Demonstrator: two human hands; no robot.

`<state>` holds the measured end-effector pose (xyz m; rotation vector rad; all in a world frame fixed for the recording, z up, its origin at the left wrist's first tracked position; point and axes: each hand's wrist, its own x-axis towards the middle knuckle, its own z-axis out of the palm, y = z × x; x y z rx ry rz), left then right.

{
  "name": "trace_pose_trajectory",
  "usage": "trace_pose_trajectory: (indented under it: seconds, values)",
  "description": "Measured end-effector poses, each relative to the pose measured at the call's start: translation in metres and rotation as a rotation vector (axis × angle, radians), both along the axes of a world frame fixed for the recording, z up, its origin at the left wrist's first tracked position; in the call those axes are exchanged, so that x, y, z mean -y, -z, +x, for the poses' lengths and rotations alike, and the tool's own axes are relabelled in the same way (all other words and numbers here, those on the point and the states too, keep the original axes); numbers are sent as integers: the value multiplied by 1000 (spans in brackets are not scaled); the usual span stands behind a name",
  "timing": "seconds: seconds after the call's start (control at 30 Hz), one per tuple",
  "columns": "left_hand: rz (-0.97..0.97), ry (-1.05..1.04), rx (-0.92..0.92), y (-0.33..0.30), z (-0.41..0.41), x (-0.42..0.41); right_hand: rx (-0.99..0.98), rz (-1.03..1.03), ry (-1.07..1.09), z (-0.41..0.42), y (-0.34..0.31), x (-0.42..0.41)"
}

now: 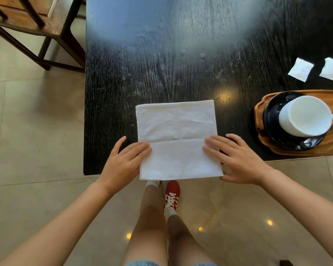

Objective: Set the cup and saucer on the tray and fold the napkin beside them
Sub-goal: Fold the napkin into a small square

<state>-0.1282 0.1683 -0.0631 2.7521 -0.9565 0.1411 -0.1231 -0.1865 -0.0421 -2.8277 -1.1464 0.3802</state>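
Left: wooden chair (33, 20) on the tiled floor, clear of the black table (181, 54). Left hand (121, 162) rests flat on the near-left edge of the white napkin (177, 139), fingers extended and slightly spread, pressing rather than pinching; thumb off the cloth. Napkin lies at the table's near edge, roughly square, already layered, with a horizontal crease across its middle; its near edge slightly overhangs the table. Right hand (238, 160) mirrors on the near-right edge, fingertips on the cloth, palm on the table, nothing clamped. Judgement: the fold is in progress; to do it well, slide thumbs under the near edge, lift both corners together, bring them to the far edge, align corners before pressing the crease flat, and keep the cloth from sliding off the table. Further right: white cup (306, 116) sits on the dark saucer (273, 116), both on the wooden tray (261, 143), so that part looks done. Two small white packets (300, 69) lie beyond the tray. Unclear: tray and cup handle are cut off at the frame's right; number of napkin layers cannot be counted; glare washes out the far tabletop.
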Motion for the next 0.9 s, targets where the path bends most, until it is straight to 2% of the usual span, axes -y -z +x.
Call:
trace_pose_trajectory:
  seconds: [0.1,0.2,0.37,0.53,0.63,0.73,0.9]
  values:
    - [-71,-1,-6,1,2,-4,57,103,-4,4,-1,0]
    - [-170,-48,-69,0,6,-6,116,256,92,5,-1,-7]
    - [-429,-356,-205,-5,4,10,42,558,576,1,1,-32]
    - [-641,-678,-233,-8,5,35,-33,787,951,3,-3,-52]
    - [-718,-835,-281,-9,12,44,-39,830,1095,5,-2,-60]
    - [-691,-872,-242,-11,21,52,21,805,1186,13,1,-68]
    - [-614,-922,-233,-11,34,57,12,747,1269,25,3,-74]
